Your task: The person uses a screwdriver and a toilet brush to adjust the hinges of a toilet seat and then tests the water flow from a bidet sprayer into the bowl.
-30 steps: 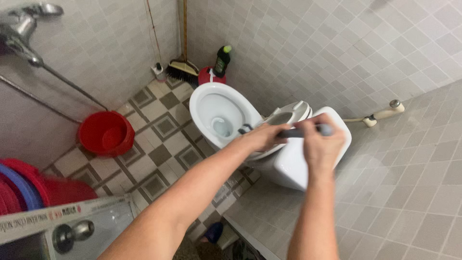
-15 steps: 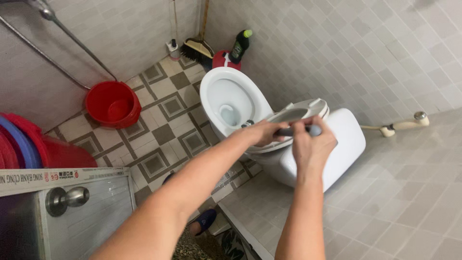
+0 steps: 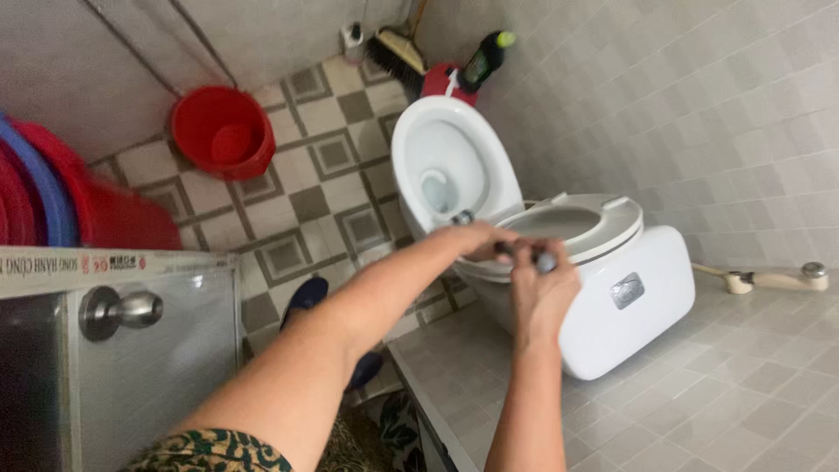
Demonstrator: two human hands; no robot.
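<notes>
- The right hand (image 3: pixel 544 293) is closed in a fist around a thin grey-handled tool (image 3: pixel 533 256), held just at the rim of the white toilet (image 3: pixel 450 170), near the seat hinge.
- The left hand (image 3: pixel 481 239) reaches across from the left, its fingers curled over the same tool's far end — whether it grips the tool or only rests on it cannot be told.
- Both hands meet over the back edge of the bowl, just in front of the raised toilet seat and lid (image 3: pixel 581 225), which lean back against the white cistern (image 3: pixel 631 297).
- Behind the bowl, in the corner, stand a dark bottle with a green cap (image 3: pixel 486 59), a red container (image 3: pixel 440 81) and a brush (image 3: pixel 395 54).
- A red bucket (image 3: pixel 220 131) sits on the patterned tiled floor (image 3: pixel 323 188) — well apart from the toilet.
- Red and blue basins (image 3: pixel 52 205) lie at the left edge, above a metal-framed door with a round knob (image 3: pixel 118 310).
- A spray hose fitting (image 3: pixel 773 280) juts from the tiled wall (image 3: pixel 699 114) to the right.
</notes>
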